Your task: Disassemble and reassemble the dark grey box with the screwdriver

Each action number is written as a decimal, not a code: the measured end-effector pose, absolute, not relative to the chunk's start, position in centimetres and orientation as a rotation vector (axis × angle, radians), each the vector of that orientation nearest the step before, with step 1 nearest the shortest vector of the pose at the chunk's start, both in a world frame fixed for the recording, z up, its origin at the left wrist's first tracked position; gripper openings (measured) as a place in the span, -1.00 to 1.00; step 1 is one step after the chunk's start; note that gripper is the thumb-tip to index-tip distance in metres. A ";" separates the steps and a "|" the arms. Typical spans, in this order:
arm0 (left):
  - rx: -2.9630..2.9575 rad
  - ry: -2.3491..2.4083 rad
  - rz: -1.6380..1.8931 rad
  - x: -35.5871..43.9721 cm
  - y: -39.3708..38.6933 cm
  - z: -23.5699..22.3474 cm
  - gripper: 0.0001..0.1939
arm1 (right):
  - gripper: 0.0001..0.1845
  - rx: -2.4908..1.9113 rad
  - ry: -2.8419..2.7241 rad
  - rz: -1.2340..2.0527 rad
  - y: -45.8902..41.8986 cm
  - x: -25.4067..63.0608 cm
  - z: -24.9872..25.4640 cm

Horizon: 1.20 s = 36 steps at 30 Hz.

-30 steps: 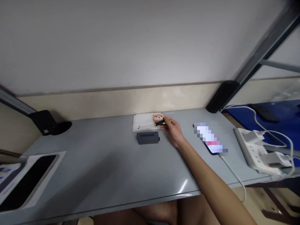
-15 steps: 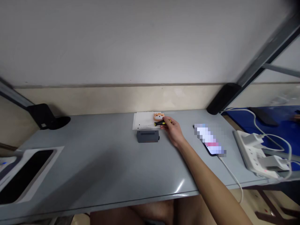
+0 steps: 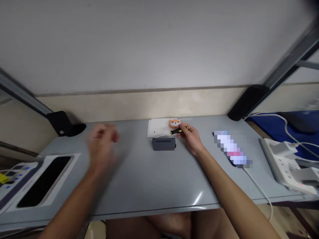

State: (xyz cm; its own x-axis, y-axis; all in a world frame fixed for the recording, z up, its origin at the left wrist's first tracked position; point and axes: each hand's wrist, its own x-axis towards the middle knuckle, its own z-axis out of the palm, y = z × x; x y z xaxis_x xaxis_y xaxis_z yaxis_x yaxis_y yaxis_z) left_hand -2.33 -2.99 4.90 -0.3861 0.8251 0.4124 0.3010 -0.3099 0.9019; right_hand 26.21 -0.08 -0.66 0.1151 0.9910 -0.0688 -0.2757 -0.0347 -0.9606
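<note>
My right hand (image 3: pixel 189 136) is closed around the black and yellow handle of a screwdriver (image 3: pixel 174 131). Its thin shaft points left, and the tip is at the top left edge of a dark grey slotted box (image 3: pixel 163 144); whether it touches cannot be made out. Behind the box lies a white sheet (image 3: pixel 159 124) with a small dark speck (image 3: pixel 154 131), perhaps a screw. An orange dog-faced item (image 3: pixel 174 123) sits on the sheet's right part, beside my fingers. My left hand (image 3: pixel 102 142) hovers over the left of the desk, smeared by motion, its fingers unclear.
A lit phone (image 3: pixel 230 147) with a white cable lies to the right, near a white power strip (image 3: pixel 284 166). A black cylinder (image 3: pixel 248 102) leans at the back right. On the left are a black stand (image 3: pixel 61 122), a dark phone-shaped slab (image 3: pixel 45 181) and another power strip (image 3: pixel 18 179).
My left hand has come into view from the lower left. The screwdriver tip has moved from over the sheet to the box's top left edge. The view has swung slightly left.
</note>
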 end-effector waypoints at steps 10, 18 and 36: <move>1.296 1.063 1.201 4.0 0.1 -0.7 -0.77 | -0.50 -1.101 -0.961 1.271 -0.4 26.4 0.0; 1.273 0.994 1.138 4.2 -0.9 -1.7 -0.71 | -0.50 -1.103 -0.937 1.252 -0.3 26.3 -0.1; 1.392 1.037 1.091 3.7 -1.3 -2.0 -0.77 | -0.54 -1.101 -0.810 1.144 0.1 26.7 -0.1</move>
State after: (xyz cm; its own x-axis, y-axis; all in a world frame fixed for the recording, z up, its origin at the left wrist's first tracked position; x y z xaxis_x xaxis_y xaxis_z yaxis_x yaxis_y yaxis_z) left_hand 3.73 -1.26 -2.01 0.2123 0.9740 0.0791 0.0298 -0.0874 0.9957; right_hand 26.67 0.06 -0.08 0.2512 0.9673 -0.0352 -0.2879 0.0399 -0.9568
